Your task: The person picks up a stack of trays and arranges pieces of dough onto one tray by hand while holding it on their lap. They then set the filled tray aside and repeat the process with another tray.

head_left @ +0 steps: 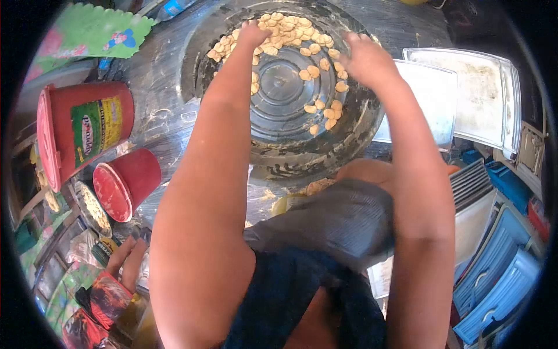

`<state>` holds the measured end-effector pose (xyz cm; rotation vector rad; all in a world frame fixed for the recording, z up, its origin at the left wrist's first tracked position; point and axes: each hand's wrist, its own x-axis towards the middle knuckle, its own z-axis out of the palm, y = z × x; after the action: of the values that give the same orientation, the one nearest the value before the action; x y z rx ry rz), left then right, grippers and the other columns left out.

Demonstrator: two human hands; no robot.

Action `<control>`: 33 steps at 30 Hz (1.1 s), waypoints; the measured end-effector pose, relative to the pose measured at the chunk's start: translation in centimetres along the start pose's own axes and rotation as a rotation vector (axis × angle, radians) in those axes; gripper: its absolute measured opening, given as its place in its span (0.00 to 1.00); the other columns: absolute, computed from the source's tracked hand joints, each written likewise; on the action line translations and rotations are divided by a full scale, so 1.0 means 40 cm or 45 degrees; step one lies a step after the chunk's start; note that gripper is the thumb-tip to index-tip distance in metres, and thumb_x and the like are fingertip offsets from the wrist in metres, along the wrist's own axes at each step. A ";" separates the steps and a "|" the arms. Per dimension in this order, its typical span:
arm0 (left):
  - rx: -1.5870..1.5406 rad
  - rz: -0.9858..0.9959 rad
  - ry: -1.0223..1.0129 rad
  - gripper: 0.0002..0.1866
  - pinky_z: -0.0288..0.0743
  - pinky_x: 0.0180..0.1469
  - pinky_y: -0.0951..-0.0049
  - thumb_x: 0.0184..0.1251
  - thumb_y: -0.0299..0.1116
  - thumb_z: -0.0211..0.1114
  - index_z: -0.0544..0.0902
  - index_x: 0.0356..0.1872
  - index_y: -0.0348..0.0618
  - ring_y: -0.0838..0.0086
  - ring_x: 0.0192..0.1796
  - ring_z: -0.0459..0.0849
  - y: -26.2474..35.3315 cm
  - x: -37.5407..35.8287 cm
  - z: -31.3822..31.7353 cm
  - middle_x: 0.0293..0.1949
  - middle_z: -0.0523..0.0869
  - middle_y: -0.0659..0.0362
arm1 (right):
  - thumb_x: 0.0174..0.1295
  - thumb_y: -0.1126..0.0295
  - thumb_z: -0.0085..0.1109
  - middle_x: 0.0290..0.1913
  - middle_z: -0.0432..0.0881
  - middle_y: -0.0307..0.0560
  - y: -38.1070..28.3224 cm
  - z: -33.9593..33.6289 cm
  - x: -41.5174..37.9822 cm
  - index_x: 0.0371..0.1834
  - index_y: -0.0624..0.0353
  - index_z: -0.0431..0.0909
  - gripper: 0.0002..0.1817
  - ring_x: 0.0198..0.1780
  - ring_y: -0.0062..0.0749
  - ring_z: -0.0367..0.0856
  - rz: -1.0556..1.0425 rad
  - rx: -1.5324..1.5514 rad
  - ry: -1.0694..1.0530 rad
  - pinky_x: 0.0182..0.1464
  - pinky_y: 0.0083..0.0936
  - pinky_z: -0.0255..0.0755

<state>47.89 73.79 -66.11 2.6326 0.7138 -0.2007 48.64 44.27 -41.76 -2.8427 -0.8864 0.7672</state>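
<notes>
A wide, dark round basin (280,81) with ringed ridges holds many small, flat, pale dough pieces (289,29). They are heaped along its far side, and several lie scattered on the right part of its bottom. My left hand (254,35) is at the far left of the heap, touching the dough pieces, its thumb apart from its fingers. Over the basin's right side is my right hand (369,61), fingers apart, close to a few pieces near the rim. No piece shows in either hand; the undersides of both are hidden.
A large red bucket (119,113) and a smaller red bucket (145,174) stand left. White trays (479,96) lie at right, above blue plastic crates (497,279). A green patterned cloth (96,32) is upper left. Another person's limbs (135,262) show lower left.
</notes>
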 end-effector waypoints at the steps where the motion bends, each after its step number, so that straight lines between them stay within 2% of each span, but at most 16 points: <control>1: 0.066 0.042 -0.007 0.41 0.66 0.62 0.60 0.49 0.60 0.63 0.71 0.60 0.41 0.49 0.61 0.70 0.031 0.033 -0.008 0.61 0.68 0.41 | 0.58 0.58 0.55 0.55 0.75 0.55 -0.001 0.028 0.007 0.59 0.58 0.69 0.27 0.56 0.46 0.75 -0.039 -0.062 -0.046 0.57 0.39 0.69; 3: 0.146 0.109 -0.085 0.40 0.66 0.62 0.58 0.49 0.59 0.64 0.72 0.60 0.42 0.49 0.61 0.70 0.035 0.139 0.047 0.61 0.69 0.42 | 0.59 0.56 0.55 0.57 0.74 0.56 -0.006 0.057 -0.001 0.62 0.57 0.67 0.29 0.57 0.48 0.74 -0.117 -0.184 -0.429 0.59 0.39 0.68; 5: 0.010 -0.006 -0.162 0.40 0.67 0.61 0.57 0.48 0.59 0.65 0.72 0.60 0.43 0.50 0.62 0.70 0.051 0.194 0.101 0.61 0.69 0.44 | 0.56 0.62 0.55 0.54 0.77 0.51 0.010 0.074 -0.026 0.51 0.56 0.75 0.20 0.55 0.43 0.77 -0.145 -0.071 -0.710 0.57 0.39 0.70; 6: -0.162 -0.112 -0.232 0.46 0.64 0.64 0.59 0.49 0.60 0.64 0.61 0.65 0.40 0.51 0.65 0.65 0.046 0.210 0.113 0.65 0.64 0.45 | 0.56 0.62 0.55 0.54 0.77 0.51 0.023 0.077 -0.034 0.51 0.56 0.75 0.20 0.55 0.43 0.77 -0.132 -0.064 -0.723 0.57 0.39 0.70; 7: -0.329 -0.225 -0.291 0.53 0.61 0.66 0.62 0.51 0.61 0.63 0.51 0.70 0.36 0.51 0.69 0.60 0.047 0.216 0.115 0.69 0.59 0.47 | 0.57 0.60 0.55 0.56 0.75 0.53 0.032 0.078 -0.036 0.57 0.56 0.71 0.24 0.57 0.45 0.74 -0.152 -0.085 -0.706 0.58 0.40 0.68; 9: -0.285 -0.234 -0.171 0.52 0.62 0.65 0.59 0.50 0.58 0.66 0.54 0.69 0.34 0.51 0.65 0.66 0.050 0.199 0.142 0.67 0.62 0.43 | 0.59 0.57 0.55 0.58 0.73 0.56 0.044 0.078 -0.032 0.63 0.55 0.66 0.29 0.59 0.47 0.71 -0.192 -0.095 -0.701 0.59 0.40 0.67; 11: -0.067 -0.287 -0.362 0.51 0.60 0.66 0.59 0.50 0.58 0.65 0.55 0.68 0.32 0.53 0.67 0.64 0.093 0.152 0.101 0.66 0.63 0.41 | 0.60 0.58 0.55 0.59 0.72 0.56 0.062 0.064 -0.030 0.63 0.54 0.66 0.28 0.59 0.47 0.71 -0.211 0.009 -0.430 0.60 0.39 0.66; 12: 0.155 -0.261 -0.301 0.50 0.66 0.60 0.57 0.51 0.59 0.63 0.56 0.68 0.32 0.55 0.60 0.74 0.125 0.102 0.077 0.60 0.72 0.41 | 0.60 0.60 0.54 0.58 0.72 0.56 0.065 0.058 -0.035 0.63 0.54 0.66 0.27 0.59 0.47 0.72 -0.210 0.039 -0.336 0.60 0.39 0.65; 13: 0.166 -0.262 -0.307 0.50 0.66 0.60 0.57 0.51 0.59 0.63 0.56 0.68 0.32 0.55 0.60 0.74 0.151 0.057 0.061 0.60 0.72 0.41 | 0.60 0.60 0.54 0.58 0.72 0.56 0.067 0.061 -0.040 0.63 0.54 0.66 0.27 0.59 0.47 0.72 -0.210 0.051 -0.340 0.60 0.39 0.65; 15: 0.595 -0.035 -0.139 0.42 0.66 0.61 0.57 0.44 0.58 0.68 0.72 0.60 0.43 0.54 0.64 0.68 0.185 0.002 0.034 0.63 0.67 0.46 | 0.58 0.60 0.55 0.50 0.78 0.51 0.069 0.062 -0.041 0.54 0.59 0.71 0.22 0.54 0.43 0.75 -0.286 0.051 -0.199 0.54 0.40 0.69; 17: 0.639 0.026 0.066 0.47 0.66 0.62 0.57 0.40 0.60 0.70 0.68 0.62 0.42 0.56 0.65 0.67 0.136 0.026 0.111 0.63 0.68 0.47 | 0.59 0.60 0.55 0.50 0.78 0.51 0.073 0.066 -0.036 0.54 0.59 0.72 0.22 0.54 0.43 0.75 -0.299 0.056 -0.200 0.54 0.39 0.69; 20: 0.014 -0.296 -0.400 0.53 0.65 0.62 0.58 0.39 0.64 0.70 0.62 0.64 0.39 0.57 0.66 0.67 0.042 0.109 0.160 0.60 0.72 0.48 | 0.58 0.60 0.55 0.50 0.78 0.51 0.073 0.066 -0.034 0.54 0.58 0.72 0.22 0.54 0.43 0.76 -0.299 0.065 -0.236 0.53 0.39 0.70; 25: 0.528 -0.278 -0.370 0.56 0.64 0.59 0.44 0.35 0.65 0.72 0.61 0.68 0.52 0.58 0.71 0.57 0.123 -0.009 0.140 0.70 0.58 0.55 | 0.60 0.60 0.55 0.55 0.75 0.56 0.056 0.049 -0.019 0.63 0.54 0.67 0.27 0.56 0.48 0.73 -0.268 0.033 -0.362 0.58 0.40 0.67; 28: 0.467 -0.260 -0.177 0.49 0.65 0.58 0.45 0.38 0.61 0.73 0.66 0.65 0.52 0.59 0.69 0.60 0.128 -0.040 0.190 0.67 0.62 0.57 | 0.60 0.59 0.55 0.55 0.75 0.55 0.064 0.051 -0.019 0.63 0.54 0.66 0.27 0.56 0.47 0.74 -0.218 0.026 -0.414 0.58 0.39 0.67; 30: 0.373 -0.167 -0.334 0.42 0.69 0.58 0.48 0.42 0.53 0.72 0.71 0.61 0.49 0.54 0.66 0.65 0.110 -0.044 0.184 0.63 0.68 0.54 | 0.57 0.61 0.56 0.47 0.79 0.52 0.070 0.070 -0.022 0.51 0.58 0.74 0.20 0.52 0.45 0.77 -0.322 0.035 -0.172 0.52 0.39 0.71; 33: 0.377 -0.094 -0.476 0.35 0.71 0.58 0.54 0.46 0.48 0.70 0.72 0.58 0.51 0.56 0.61 0.73 0.115 -0.093 0.207 0.59 0.73 0.54 | 0.56 0.61 0.56 0.46 0.80 0.52 0.075 0.074 -0.018 0.50 0.58 0.74 0.20 0.51 0.45 0.78 -0.323 0.066 -0.163 0.52 0.39 0.72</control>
<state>46.76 65.02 -71.15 2.7225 0.6930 -0.8541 48.25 41.11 -44.65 -2.5911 -1.1963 0.9295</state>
